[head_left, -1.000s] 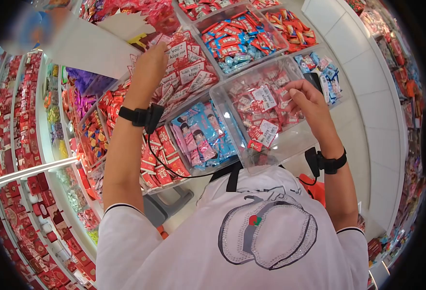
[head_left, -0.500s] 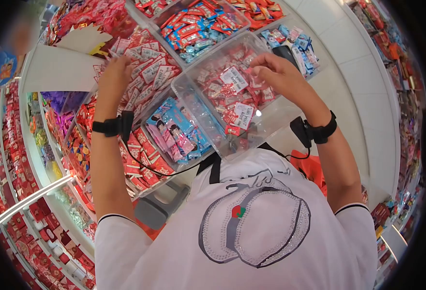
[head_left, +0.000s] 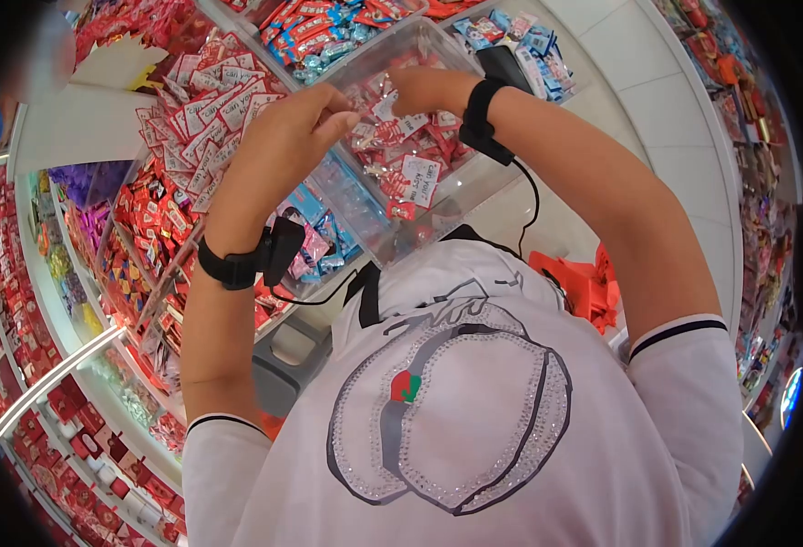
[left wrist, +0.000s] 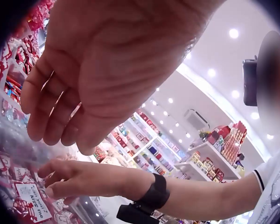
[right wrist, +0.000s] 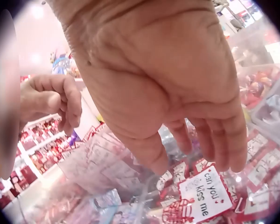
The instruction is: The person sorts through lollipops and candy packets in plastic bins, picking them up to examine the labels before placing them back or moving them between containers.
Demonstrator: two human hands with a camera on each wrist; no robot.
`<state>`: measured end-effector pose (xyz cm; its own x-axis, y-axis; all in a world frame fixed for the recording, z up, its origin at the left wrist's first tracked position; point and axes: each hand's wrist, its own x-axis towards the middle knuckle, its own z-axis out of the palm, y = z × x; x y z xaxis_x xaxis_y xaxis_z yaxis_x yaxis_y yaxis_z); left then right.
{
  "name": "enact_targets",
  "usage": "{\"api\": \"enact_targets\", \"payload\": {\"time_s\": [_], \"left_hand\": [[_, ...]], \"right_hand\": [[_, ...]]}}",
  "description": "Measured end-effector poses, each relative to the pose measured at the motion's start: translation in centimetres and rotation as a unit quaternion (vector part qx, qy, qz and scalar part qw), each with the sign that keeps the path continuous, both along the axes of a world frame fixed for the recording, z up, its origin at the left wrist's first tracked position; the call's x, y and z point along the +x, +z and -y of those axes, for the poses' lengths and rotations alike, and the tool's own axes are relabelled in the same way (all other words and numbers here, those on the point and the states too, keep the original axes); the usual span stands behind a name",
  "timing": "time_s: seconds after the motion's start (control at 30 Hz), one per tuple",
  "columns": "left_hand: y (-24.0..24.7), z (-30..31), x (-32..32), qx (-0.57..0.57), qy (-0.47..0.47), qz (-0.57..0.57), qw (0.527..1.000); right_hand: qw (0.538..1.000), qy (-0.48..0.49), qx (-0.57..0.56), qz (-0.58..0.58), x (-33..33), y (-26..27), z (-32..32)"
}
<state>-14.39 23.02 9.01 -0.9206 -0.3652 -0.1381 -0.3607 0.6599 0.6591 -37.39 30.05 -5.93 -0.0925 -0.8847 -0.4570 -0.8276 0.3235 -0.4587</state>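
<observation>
A clear plastic bin holds red-and-white packets printed "can you kiss me"; one packet lies on top near its front. My right hand reaches down into the bin with its fingers fairly straight, and in the right wrist view a labelled packet lies just below the fingertips. Beside the bin's left rim hovers my left hand, palm down, its fingers loosely extended and nothing between them. Left of it is a heap of similar packets.
Blue packs fill a compartment left of the bin. Beyond lie red and blue wrapped sweets, and a black object sits by blue-white packets at the right. A grey stool stands below the display.
My left hand has left the heap of packets and moved right, toward the bin. The right hand has gone left and deeper over the bin. The head view has shifted rightward.
</observation>
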Motion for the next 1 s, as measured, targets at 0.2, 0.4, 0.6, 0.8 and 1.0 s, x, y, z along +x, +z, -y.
{"api": "enact_targets", "payload": {"time_s": [0.2, 0.4, 0.6, 0.8, 1.0], "left_hand": [[-1.4, -0.2, 2.3, 0.007, 0.047, 0.014, 0.999], [-2.6, -0.5, 3.6, 0.018, 0.064, 0.005, 0.998], [-2.1, -1.0, 3.9, 0.066, 0.099, -0.019, 0.993], [-2.8, -0.7, 4.2, 0.071, 0.098, -0.042, 0.992], [-3.8, -0.6, 4.6, 0.084, 0.105, -0.044, 0.99]], "right_hand": [[0.999, -0.013, 0.043, -0.009, -0.6, -2.2, 0.9], [0.998, 0.051, 0.028, -0.01, 0.1, -2.9, 1.1], [0.981, 0.18, 0.037, 0.062, -1.6, -10.5, 2.7], [0.965, -0.056, 0.146, 0.209, 0.7, -0.7, -0.8], [0.958, -0.032, 0.186, 0.216, 0.9, -0.3, -1.6]]}}
